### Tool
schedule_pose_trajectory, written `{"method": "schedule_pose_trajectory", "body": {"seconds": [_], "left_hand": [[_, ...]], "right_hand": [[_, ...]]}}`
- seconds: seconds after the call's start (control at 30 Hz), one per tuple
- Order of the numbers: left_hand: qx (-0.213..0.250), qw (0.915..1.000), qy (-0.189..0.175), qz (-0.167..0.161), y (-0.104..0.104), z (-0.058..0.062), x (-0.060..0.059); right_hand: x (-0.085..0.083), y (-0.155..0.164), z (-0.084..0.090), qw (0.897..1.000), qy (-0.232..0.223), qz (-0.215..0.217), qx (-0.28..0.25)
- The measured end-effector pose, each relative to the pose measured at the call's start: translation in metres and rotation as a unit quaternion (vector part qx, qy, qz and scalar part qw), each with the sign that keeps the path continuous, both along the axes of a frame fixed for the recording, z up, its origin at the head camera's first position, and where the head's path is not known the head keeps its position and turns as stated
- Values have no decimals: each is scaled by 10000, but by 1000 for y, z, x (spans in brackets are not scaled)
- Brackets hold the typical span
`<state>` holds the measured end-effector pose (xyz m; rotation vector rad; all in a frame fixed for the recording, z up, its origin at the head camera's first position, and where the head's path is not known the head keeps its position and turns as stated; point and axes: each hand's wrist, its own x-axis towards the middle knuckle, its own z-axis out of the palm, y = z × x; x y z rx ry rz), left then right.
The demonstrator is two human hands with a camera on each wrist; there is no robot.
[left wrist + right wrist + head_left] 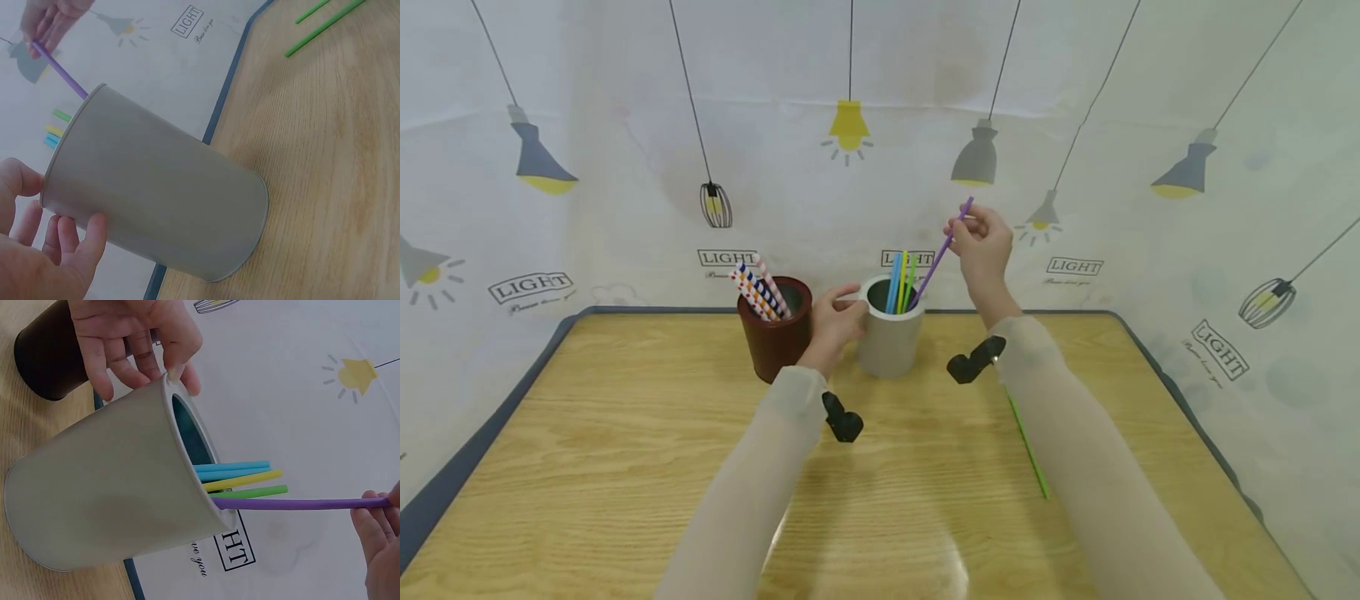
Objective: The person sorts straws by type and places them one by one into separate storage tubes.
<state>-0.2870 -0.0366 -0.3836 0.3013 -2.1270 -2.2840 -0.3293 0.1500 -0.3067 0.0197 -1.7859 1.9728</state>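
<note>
My left hand (837, 321) grips the rim of a grey cup (891, 329) at the back of the wooden table (625, 467); its fingers (75, 240) curl on the cup's wall (162, 200). My right hand (981, 242) pinches a purple straw (940, 254) whose lower end is inside the cup. Blue, yellow and green straws (240, 478) stand in the cup beside the purple straw (294, 504). The left hand (134, 344) shows over the rim of the cup (112, 494), and my right fingertips (375, 528) hold the straw's far end.
A dark red cup (775, 329) with several striped straws (758, 290) stands just left of the grey cup. Green straws (1028, 450) lie on the table under my right forearm, seen again as green straws (322, 25). A lamp-printed cloth (625, 167) backs the table.
</note>
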Motion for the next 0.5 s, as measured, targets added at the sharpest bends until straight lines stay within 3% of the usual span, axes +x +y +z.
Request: {"method": "schedule_pose_trajectory", "body": {"seconds": [0.5], "left_hand": [[-11,10000,33,-17,0,0,1]], "right_hand": [[-5,-12,-39,9970,-623,220,398]]}}
